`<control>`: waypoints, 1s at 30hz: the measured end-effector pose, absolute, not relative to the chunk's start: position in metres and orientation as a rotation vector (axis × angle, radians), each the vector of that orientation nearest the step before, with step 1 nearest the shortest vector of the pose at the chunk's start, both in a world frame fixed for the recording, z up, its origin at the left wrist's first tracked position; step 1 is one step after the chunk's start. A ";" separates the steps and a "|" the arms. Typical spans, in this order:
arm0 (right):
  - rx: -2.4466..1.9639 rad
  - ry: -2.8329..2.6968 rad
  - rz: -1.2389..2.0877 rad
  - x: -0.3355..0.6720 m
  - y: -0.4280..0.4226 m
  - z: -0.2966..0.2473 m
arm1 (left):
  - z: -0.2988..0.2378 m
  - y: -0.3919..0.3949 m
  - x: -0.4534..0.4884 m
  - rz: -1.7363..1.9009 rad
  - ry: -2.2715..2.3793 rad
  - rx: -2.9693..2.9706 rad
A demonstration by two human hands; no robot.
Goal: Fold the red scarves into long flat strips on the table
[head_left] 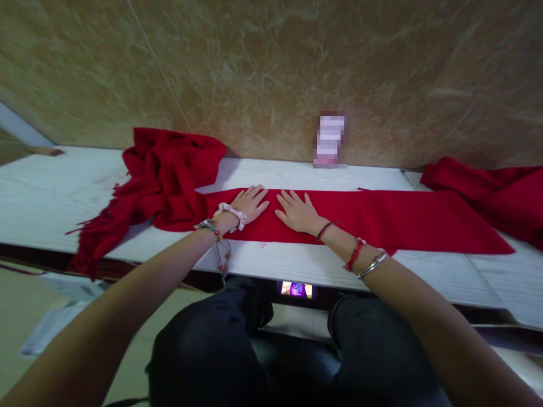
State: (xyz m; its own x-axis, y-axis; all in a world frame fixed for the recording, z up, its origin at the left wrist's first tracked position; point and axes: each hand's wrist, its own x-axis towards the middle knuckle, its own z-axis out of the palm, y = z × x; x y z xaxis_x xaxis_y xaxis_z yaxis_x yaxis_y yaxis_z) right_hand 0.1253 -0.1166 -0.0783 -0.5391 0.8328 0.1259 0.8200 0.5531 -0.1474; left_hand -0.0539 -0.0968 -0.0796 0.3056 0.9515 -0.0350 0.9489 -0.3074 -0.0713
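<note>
A long red scarf lies stretched flat along the white table. Its left part is gathered in a loose, crumpled heap, with a fringed end drooping over the table's front edge. My left hand rests flat on the scarf with its fingers spread, close to the heap. Just to the right, my right hand also presses flat on the cloth, fingers apart. A narrow strip of red fabric shows between the two hands. Neither of them grips anything.
More red cloth is bunched at the table's right. A phone, blurred out, leans against the brown marbled wall. The white tabletop ends just above my knees, where a small lit screen shows below the edge.
</note>
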 end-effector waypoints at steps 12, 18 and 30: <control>-1.576 -2.633 0.064 0.182 -0.119 -0.082 | -0.082 -0.101 -0.056 0.109 -1.792 -2.508; -1.714 -2.492 -0.086 0.213 -0.116 -0.079 | -0.070 -0.107 -0.050 0.097 -1.719 -2.456; -0.799 -2.760 0.161 0.150 -0.169 -0.060 | -0.032 -0.181 -0.071 0.446 -1.549 -2.679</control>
State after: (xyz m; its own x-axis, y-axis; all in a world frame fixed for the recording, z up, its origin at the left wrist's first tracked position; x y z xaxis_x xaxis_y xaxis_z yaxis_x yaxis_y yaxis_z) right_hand 0.1500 -0.1693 -0.0602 -0.8139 0.5380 0.2194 0.5089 0.8423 -0.1776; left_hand -0.0710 -0.1811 -0.0325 0.4686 0.8510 -0.2372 0.8468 -0.5092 -0.1540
